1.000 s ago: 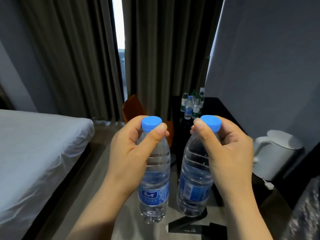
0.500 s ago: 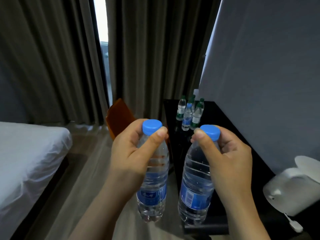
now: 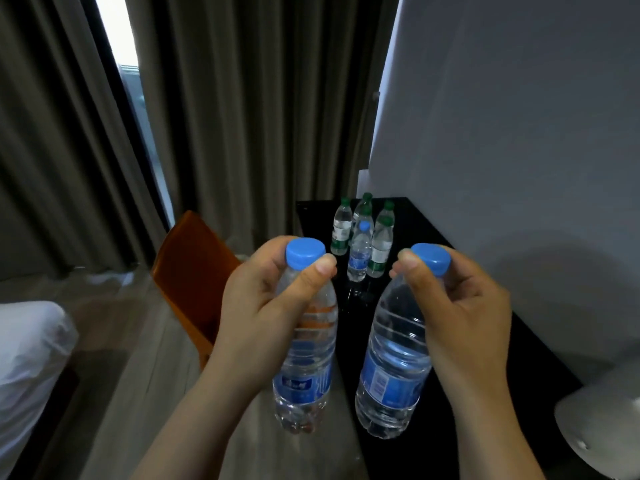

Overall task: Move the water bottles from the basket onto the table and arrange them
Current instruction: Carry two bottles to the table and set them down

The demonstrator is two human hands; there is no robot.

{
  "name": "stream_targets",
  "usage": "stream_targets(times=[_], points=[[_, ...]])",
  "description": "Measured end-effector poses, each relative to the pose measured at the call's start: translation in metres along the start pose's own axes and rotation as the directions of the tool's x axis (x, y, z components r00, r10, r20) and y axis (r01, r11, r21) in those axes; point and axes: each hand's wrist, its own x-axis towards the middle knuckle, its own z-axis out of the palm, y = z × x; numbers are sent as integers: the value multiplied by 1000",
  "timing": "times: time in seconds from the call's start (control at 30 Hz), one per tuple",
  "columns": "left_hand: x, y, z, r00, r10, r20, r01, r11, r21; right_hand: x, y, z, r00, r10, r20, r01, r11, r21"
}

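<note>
The left hand (image 3: 263, 313) and the right hand (image 3: 464, 306) each carry one blue-capped water bottle by its neck. On both hands the fingers (image 3: 311, 282) are curled and clamped just under the cap, thumb on the near side. I think this high grip is chosen so that the bottles hang upright and the bases are free to be set down.

The left bottle (image 3: 308, 368) and the right bottle (image 3: 394, 375) are both in the air, side by side but apart. Both are on the near side of the group of bottles (image 3: 363, 237), which stands on the black worktop (image 3: 533, 382). That group has several green-capped bottles and one blue-capped bottle at its front, all upright and close together. Probably the two carried bottles are meant to join it, so the arranging is only partly done. The basket is not in view.

The worktop is dark and glossy and gives faint reflections below the group. To the right of the group rises a plain grey wall (image 3: 519, 133). Behind it hang heavy brown curtains (image 3: 242, 116) with a bright gap. To the left of the group is an orange chair (image 3: 190, 265), then a wooden floor (image 3: 138, 341) and the corner of a white bed (image 3: 27, 358). Nearer than the group, at the right edge, sits a white rounded object (image 3: 602, 427).
</note>
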Motion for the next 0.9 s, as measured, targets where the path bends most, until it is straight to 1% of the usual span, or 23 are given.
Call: stream_targets(times=[0.07, 0.17, 0.23, 0.3, 0.43, 0.57, 0.73, 0.9], points=[[26, -11, 6, 1000, 8, 1, -8, 1000, -7, 24, 17, 6, 1000, 7, -9, -7, 1000, 6], [67, -31, 19, 1000, 1, 27, -3, 998, 55, 62, 40, 12, 998, 42, -43, -41, 999, 29], [91, -44, 26, 1000, -6, 29, 5, 999, 51, 85, 55, 15, 997, 42, -62, -40, 999, 37], [112, -59, 31, 999, -26, 33, 24, 998, 53, 103, 69, 17, 997, 49, -64, -48, 999, 20], [145, -88, 41, 993, -74, 91, 68, 996, 59, 127, 96, 18, 996, 63, -57, -65, 997, -40], [180, -119, 46, 973, -97, 209, 85, 994, 65, 146, 123, 24, 994, 64, -84, -73, 991, -109], [228, -163, 47, 938, -141, 317, 154, 988, -17, 165, 154, 42, 982, 91, -163, -125, 969, -214], [273, -209, 44, 873, -99, 477, 118, 993, -9, 175, 181, 63, 958, 127, -256, -204, 930, -305]])
